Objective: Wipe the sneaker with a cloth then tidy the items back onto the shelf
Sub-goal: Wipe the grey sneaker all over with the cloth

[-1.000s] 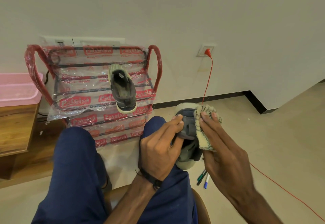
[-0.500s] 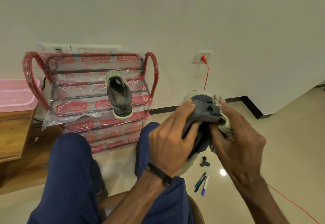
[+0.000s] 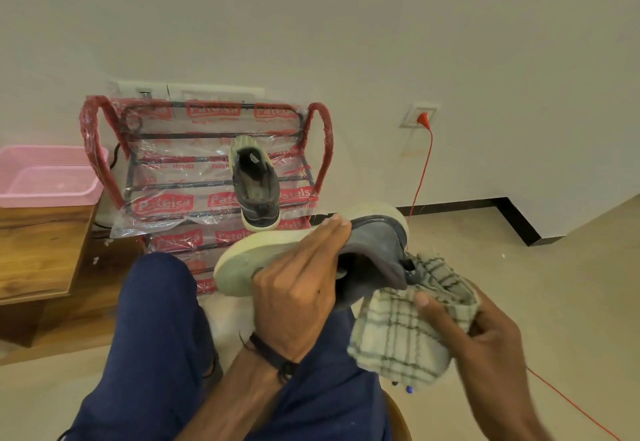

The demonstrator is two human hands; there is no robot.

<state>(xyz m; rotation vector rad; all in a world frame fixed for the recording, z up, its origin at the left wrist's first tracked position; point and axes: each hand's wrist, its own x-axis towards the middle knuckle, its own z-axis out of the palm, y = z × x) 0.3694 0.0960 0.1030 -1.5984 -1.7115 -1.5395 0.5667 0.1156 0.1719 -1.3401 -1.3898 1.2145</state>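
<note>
Half a second ago you had the grey sneaker (image 3: 375, 250) held more upright with the checked cloth (image 3: 403, 328) bunched against its far side under your right fingers; you have since tipped the shoe onto its side, so its pale sole (image 3: 256, 264) faces up and to the left, and the cloth has come away to the lower right, spread wider.

The sneaker lies across your left hand (image 3: 298, 288), over your right knee, with its toe end pointing left toward the shoe rack (image 3: 207, 177). Your left hand is closed around the middle of the shoe, fingers laid flat along the sole's edge and the upper.

Your right hand (image 3: 485, 340) sits just beside the sneaker's heel end. It is curled around the cloth, thumb pressed on top and the fabric draped over the fingers. The cloth's upper edge touches the grey upper near the heel.

The second sneaker (image 3: 254, 186) stands on the plastic-wrapped rack against the wall, its opening facing you. A pink basket (image 3: 45, 177) rests on the wooden cabinet (image 3: 38, 250) to the left.
</note>
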